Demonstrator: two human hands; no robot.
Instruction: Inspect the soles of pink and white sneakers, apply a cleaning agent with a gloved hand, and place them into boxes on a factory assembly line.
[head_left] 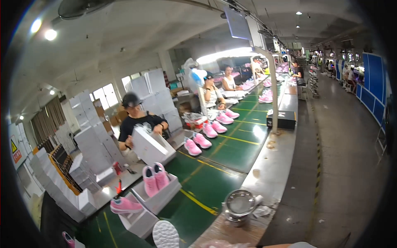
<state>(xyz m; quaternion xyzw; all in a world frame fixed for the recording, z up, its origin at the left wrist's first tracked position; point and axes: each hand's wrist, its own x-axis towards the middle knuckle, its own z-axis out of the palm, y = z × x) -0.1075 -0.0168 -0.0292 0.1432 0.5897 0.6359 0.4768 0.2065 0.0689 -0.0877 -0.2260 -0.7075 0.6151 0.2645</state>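
At the lower edge, a blurred sliver of what looks like my right hand (223, 244) and forearm shows beside the metal ledge; its fingers cannot be made out. My left hand is out of view. A shoe with its white sole (166, 234) turned up stands at the bottom middle; what holds it, if anything, is hidden. Close by, an open white shoebox (142, 223) has a pink sneaker (125, 204) lying across it. Another white box (165, 197) carries a pair of pink sneakers (155, 180) standing upright.
A green conveyor belt (231, 159) runs away with several pink sneakers on it. Across it, a person in black (136, 120) handles a white box (151, 146). A round metal container (239, 206) stands on the near ledge, with a black box (282, 120) farther along.
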